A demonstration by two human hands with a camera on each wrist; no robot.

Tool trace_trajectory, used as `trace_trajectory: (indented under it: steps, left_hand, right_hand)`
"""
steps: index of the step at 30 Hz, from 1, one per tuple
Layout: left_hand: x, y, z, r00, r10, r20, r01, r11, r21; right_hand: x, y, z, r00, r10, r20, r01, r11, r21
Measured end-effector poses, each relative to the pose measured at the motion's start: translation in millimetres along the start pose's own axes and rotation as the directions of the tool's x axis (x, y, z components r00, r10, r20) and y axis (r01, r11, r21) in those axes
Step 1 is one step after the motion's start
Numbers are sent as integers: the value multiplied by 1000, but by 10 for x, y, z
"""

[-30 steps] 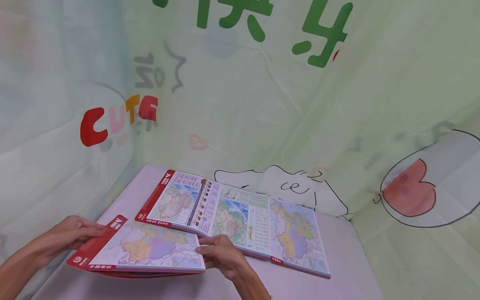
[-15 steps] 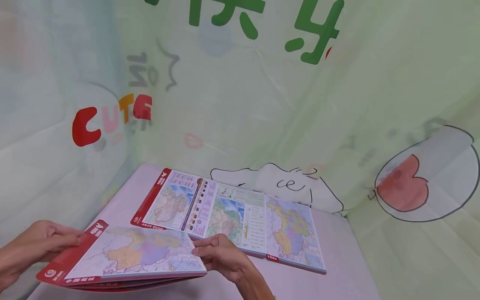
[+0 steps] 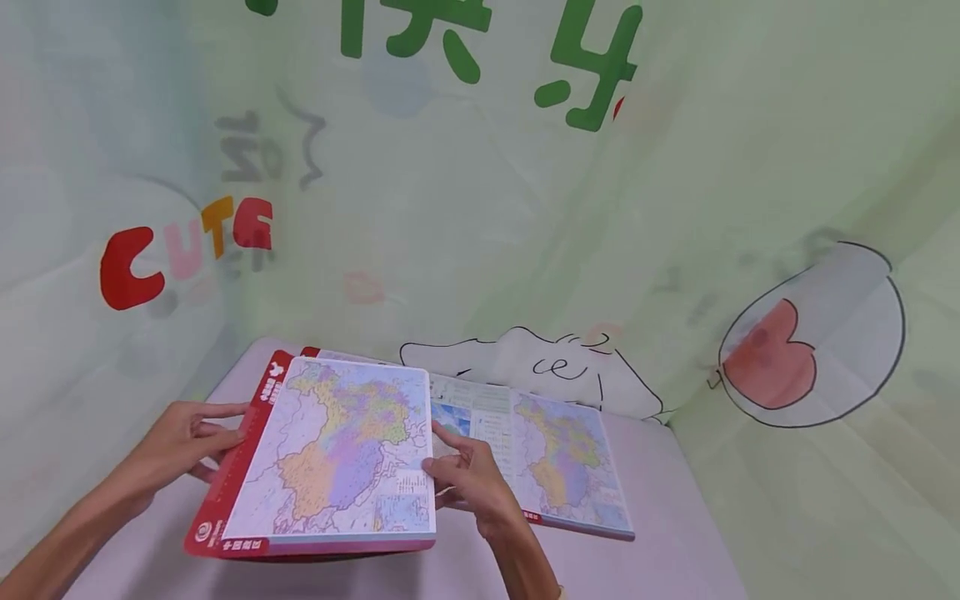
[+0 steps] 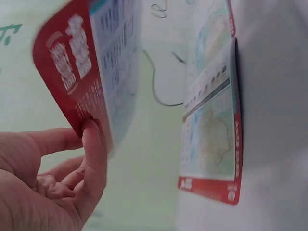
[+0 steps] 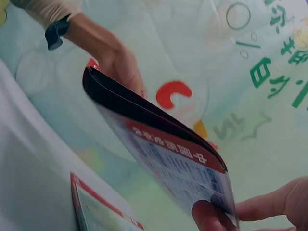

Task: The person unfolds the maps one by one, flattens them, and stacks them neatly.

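Note:
A folded map (image 3: 337, 467) with a red left border is held up over the table, its coloured face turned toward me. My left hand (image 3: 176, 446) pinches the red border; in the left wrist view the thumb (image 4: 94, 144) lies on the map's printed face. On the opposite edge, my right hand (image 3: 480, 487) grips the sheets between thumb and fingers. From the right wrist view the held map (image 5: 168, 159) shows as layered panels with a dark gap between them. Behind it lies a row of spread map panels (image 3: 573, 467), partly hidden by the held one.
The table (image 3: 637, 575) has a pale lilac cover. Light green cloth walls (image 3: 465, 250) printed with letters and drawings enclose it at the back and both sides. The spread panels (image 4: 211, 139) lie near the back wall.
The held map first dips left and down, then rises and tilts up to face me, now covering the left part of the spread panels. Both hands keep hold; the head view has shifted slightly right.

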State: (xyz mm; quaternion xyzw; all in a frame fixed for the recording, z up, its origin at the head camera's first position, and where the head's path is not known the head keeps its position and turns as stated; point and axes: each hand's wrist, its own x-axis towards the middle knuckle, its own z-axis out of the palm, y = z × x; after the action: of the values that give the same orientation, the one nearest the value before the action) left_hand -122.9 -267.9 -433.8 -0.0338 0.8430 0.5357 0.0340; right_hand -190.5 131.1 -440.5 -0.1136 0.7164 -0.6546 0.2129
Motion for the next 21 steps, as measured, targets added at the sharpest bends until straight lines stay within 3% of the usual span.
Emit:
trace_trajectory:
  steps: [6, 11, 14, 21]
  left_hand:
    - [463, 124, 389, 994, 113, 5, -112, 991, -73]
    - [781, 78, 691, 987, 161, -27, -162, 983, -85]
    - [952, 46, 836, 989, 138, -45, -142, 986, -92]
    - [1283, -68, 1193, 999, 33, -7, -34, 987, -157]
  right_hand:
    - [-32, 9, -248, 974, -113, -198, 95, 991, -99]
    - [88, 156, -405, 946, -135, -295, 105, 988, -117]
    - [203, 255, -509, 937, -143, -319, 114, 988, -108]
    - [388, 505, -759, 927, -124, -354, 78, 987, -142]
